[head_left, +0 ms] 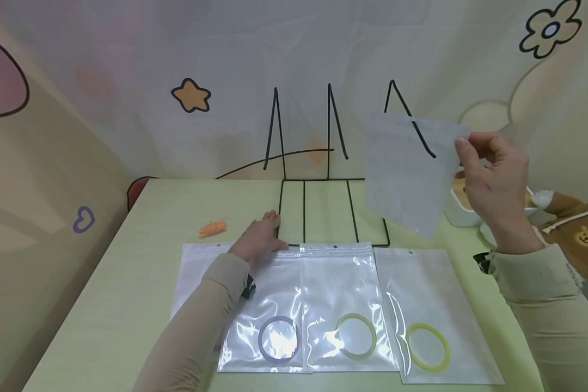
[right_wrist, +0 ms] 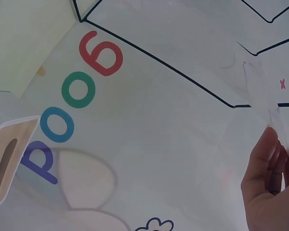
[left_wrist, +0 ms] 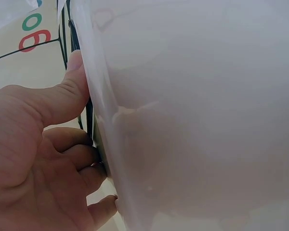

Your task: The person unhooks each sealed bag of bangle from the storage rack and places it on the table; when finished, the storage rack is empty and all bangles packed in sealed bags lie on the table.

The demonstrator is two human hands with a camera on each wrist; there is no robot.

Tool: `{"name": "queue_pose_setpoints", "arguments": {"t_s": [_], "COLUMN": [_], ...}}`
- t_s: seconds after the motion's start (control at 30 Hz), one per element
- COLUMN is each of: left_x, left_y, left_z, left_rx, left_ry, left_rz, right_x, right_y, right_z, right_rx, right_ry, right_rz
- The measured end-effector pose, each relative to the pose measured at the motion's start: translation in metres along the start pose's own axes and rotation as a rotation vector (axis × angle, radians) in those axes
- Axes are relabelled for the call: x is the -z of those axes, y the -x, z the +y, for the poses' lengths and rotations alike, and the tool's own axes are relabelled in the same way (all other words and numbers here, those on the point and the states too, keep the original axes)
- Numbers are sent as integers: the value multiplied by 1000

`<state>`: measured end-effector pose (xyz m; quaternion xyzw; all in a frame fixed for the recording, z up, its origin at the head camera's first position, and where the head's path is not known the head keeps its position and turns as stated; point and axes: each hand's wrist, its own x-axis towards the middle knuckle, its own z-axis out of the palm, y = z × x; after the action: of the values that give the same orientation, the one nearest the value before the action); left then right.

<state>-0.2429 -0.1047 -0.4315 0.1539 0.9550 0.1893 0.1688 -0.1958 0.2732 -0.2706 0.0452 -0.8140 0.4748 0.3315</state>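
A black wire rack (head_left: 330, 179) with several pointed prongs stands on the table. My left hand (head_left: 257, 238) grips its front left corner, thumb over the front wire and fingers along the side wire; in the left wrist view the fingers curl toward dark wires (left_wrist: 90, 115). Up at the right, my right hand (head_left: 497, 182) pinches the upper right corner of a translucent zip bag (head_left: 406, 169) between thumb and fingers. The rightmost prong (head_left: 423, 139) crosses the bag's front, while its upright passes behind. The bag's edge (right_wrist: 260, 91) appears beside the hand in the right wrist view.
Several zip bags lie along the front, showing a purple ring (head_left: 279, 338), a yellow ring (head_left: 356, 336) and a yellow-green ring (head_left: 428, 347). The left arm partly covers one bag (head_left: 201, 267). A small orange item (head_left: 212, 228), a white box (head_left: 463, 209) and a teddy bear (head_left: 575, 231) stand around.
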Motion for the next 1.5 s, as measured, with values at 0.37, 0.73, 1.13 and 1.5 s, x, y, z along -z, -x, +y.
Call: {"name": "queue_pose_setpoints", "arguments": {"t_s": [0.37,0.73,1.13,1.5], "left_x": [-2,-3,-5,-2], "left_y": [0,0,2,0], "left_z": [0,-1,-1,-1], "left_rx": [4,-4,-4,-3], "left_ry": [12,-4,6,-6], "left_rz": [-7,2,-1,9], "right_x": [5,11,15,25], "right_y": [6,14,20,30], "right_z": [-2,-15,-17,-31], "right_rx": [-18,49,53,31], "right_ry": [5,64,64,88], "right_rz": [7,74,82,105]}}
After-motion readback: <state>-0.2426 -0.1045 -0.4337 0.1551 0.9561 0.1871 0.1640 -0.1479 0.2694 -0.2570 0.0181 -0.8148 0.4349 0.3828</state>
